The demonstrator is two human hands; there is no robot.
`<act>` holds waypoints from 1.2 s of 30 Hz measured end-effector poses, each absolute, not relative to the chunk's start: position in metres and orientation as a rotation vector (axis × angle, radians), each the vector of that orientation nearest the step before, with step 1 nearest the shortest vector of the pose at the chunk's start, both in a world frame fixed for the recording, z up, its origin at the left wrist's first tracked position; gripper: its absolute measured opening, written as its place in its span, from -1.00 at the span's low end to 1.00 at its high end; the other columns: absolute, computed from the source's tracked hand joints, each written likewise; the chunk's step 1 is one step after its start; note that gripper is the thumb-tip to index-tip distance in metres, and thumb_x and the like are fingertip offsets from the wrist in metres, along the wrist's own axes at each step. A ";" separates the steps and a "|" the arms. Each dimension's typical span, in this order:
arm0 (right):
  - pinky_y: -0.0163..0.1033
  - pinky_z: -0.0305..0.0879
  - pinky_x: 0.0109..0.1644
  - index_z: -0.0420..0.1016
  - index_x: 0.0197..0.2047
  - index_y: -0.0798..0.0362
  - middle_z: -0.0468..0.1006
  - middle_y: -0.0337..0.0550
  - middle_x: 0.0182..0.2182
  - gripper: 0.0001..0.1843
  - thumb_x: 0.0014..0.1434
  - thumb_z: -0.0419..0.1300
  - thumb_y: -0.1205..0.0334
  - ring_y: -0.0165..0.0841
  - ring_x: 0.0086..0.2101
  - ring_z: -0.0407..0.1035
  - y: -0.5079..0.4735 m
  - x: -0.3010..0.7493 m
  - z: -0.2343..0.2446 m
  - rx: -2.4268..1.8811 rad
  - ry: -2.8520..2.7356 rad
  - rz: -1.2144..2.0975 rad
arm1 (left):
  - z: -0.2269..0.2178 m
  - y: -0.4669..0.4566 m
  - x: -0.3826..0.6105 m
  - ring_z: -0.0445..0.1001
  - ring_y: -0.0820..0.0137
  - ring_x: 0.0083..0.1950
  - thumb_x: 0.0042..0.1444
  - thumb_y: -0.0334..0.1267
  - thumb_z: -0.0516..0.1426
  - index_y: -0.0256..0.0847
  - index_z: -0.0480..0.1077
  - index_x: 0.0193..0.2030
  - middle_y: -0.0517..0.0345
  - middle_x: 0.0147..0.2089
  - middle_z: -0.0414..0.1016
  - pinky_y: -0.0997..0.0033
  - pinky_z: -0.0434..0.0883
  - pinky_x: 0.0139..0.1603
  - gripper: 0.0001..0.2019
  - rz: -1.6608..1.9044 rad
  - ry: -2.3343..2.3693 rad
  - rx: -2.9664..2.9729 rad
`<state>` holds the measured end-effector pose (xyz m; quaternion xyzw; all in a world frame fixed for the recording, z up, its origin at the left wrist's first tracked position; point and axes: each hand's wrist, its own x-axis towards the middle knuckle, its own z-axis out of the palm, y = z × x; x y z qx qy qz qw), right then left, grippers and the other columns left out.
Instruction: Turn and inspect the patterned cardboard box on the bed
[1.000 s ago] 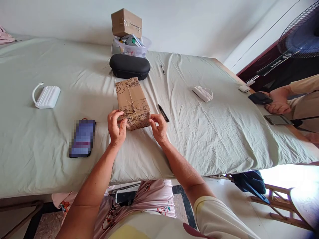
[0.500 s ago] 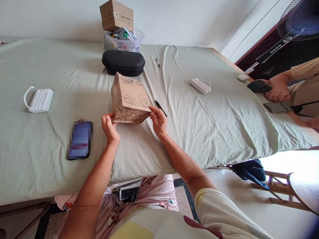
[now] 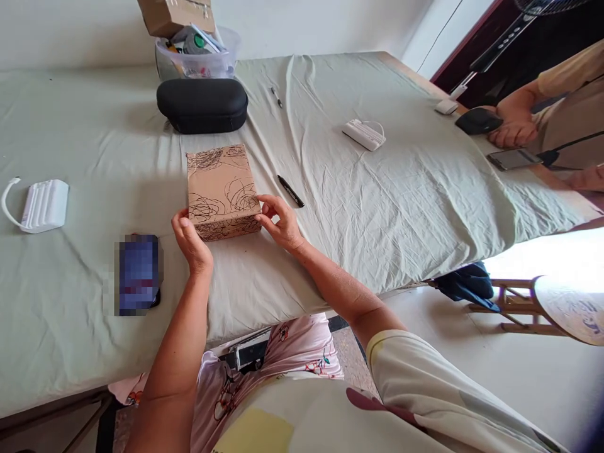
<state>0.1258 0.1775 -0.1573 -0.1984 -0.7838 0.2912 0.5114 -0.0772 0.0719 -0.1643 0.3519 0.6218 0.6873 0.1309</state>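
Note:
A brown cardboard box [image 3: 221, 182] with black scribbled loops on its top and front side rests on the cloth in front of me. My left hand [image 3: 192, 242] grips its near left corner, thumb by the edge and the other fingers partly hidden behind the side. At the near right corner, my right hand [image 3: 279, 221] holds the box between thumb and fingers. Just beyond that hand lies a black marker [image 3: 290, 191]. To the left of my left hand is a phone [image 3: 138, 275] with a blurred screen.
A black case [image 3: 202, 106] sits behind the box, before a plastic tub [image 3: 195, 63] of odds and ends. White power banks [image 3: 46, 206] lie left and right. A thin pen [image 3: 276, 97] is farther back. Another person's hand [image 3: 514, 129] rests at the right edge beside a dark object.
The box has gone from tilted to lying flat on the cloth, with both hands still on its near corners. The view has shifted somewhat.

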 end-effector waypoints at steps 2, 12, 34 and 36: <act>-0.25 0.49 -0.15 0.44 0.29 -0.05 0.44 -0.26 -0.28 -0.47 0.45 0.20 -0.21 -0.43 -0.35 0.33 0.181 0.126 -0.160 -0.499 -1.887 0.758 | -0.157 0.071 -0.072 0.52 0.21 0.17 0.30 0.42 0.05 -0.18 0.38 0.13 -0.04 0.13 0.52 0.17 0.44 0.27 -0.33 2.053 1.881 1.013; -0.18 0.49 0.01 0.18 0.57 -0.03 0.59 -0.21 -0.20 -0.05 0.26 0.42 -0.11 -0.33 -0.23 0.44 0.204 0.136 -0.171 -0.636 -2.215 0.790 | -0.147 0.070 -0.063 0.54 0.26 0.03 0.35 0.37 0.06 -0.15 0.47 0.00 0.04 -0.02 0.57 0.21 0.49 0.21 -0.42 2.091 1.977 1.003; -0.04 0.63 0.13 0.51 0.29 -0.06 0.64 0.01 0.15 -0.43 0.53 -0.03 -0.24 -0.23 0.02 0.61 0.186 0.137 -0.153 -0.709 -1.825 0.592 | -0.167 0.082 -0.069 0.57 0.31 -0.08 0.14 0.16 0.18 -0.13 0.39 0.01 0.02 -0.03 0.53 0.41 0.55 -0.25 -0.55 1.931 1.747 0.709; 0.00 0.63 0.13 0.54 0.25 -0.07 0.66 -0.01 0.10 -0.43 0.54 -0.04 -0.24 -0.22 0.01 0.61 0.186 0.139 -0.150 -0.717 -1.804 0.565 | -0.167 0.082 -0.068 0.56 0.33 -0.07 0.17 0.13 0.21 -0.15 0.42 0.02 0.06 -0.07 0.54 0.37 0.56 -0.11 -0.56 1.947 1.816 0.833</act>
